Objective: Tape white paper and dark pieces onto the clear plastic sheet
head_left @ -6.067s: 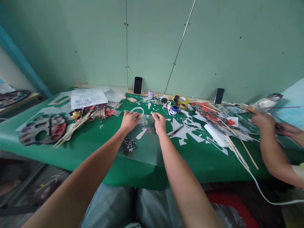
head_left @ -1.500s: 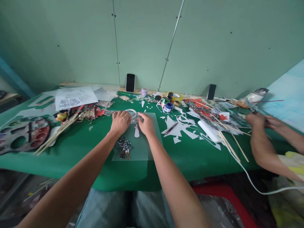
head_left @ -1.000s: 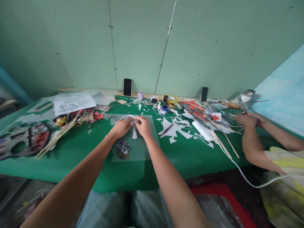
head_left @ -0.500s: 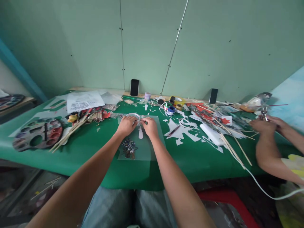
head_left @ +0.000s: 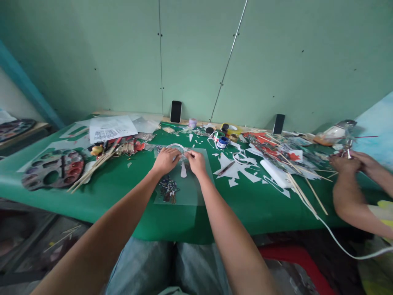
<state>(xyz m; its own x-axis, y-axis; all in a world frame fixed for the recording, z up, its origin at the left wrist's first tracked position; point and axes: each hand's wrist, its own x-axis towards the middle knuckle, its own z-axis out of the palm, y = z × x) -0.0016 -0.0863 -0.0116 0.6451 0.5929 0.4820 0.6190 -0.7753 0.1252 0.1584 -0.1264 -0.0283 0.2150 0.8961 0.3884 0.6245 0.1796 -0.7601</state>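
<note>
- A smooth green-covered table (head_left: 251,209) meets a pale-green panelled wall (head_left: 123,49); a black-screened phone (head_left: 176,111) leans at its far edge.
- Mid-table, between near and far edges, a curved white band (head_left: 176,145) is at the hands, above a rectangular translucent sheet (head_left: 192,196).
- Left hand (head_left: 166,159): bent fingers; right hand (head_left: 195,162): fingertips drawn together; cannot tell what either pinches.

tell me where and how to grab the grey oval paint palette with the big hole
The grey oval palette is probably best gripped by its near rim beside the big hole, with the left hand coming from the near side: it lies flat, the hole sits close to that edge, and pale thin wooden sticks crowd its right side.
</note>
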